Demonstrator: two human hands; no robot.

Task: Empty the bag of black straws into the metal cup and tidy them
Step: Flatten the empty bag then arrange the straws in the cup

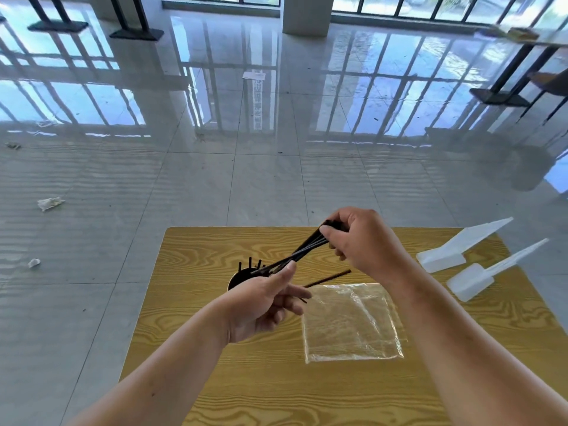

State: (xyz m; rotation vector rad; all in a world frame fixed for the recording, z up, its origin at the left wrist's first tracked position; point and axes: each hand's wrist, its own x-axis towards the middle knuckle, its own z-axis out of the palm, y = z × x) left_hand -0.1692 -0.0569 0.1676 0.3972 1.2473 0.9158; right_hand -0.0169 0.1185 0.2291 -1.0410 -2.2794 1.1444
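Observation:
A bundle of black straws [302,249] slants from upper right down to lower left above the table. My right hand [362,241] grips its upper end. My left hand [264,299] pinches the lower end with thumb and fingers, just over the metal cup [238,279]. The cup is mostly hidden behind my left hand; a few straws [250,264] stand upright in it. One loose black straw [327,278] lies on the table between my hands. The clear plastic bag [350,322] lies flat and empty on the table to the right of my left hand.
The yellow wood-grain table [276,388] stands on a glossy tiled floor. Two white plastic pieces [455,250] [485,276] lie at the table's right edge. Scraps of paper litter the floor at left [49,203]. Table legs and chairs stand far behind.

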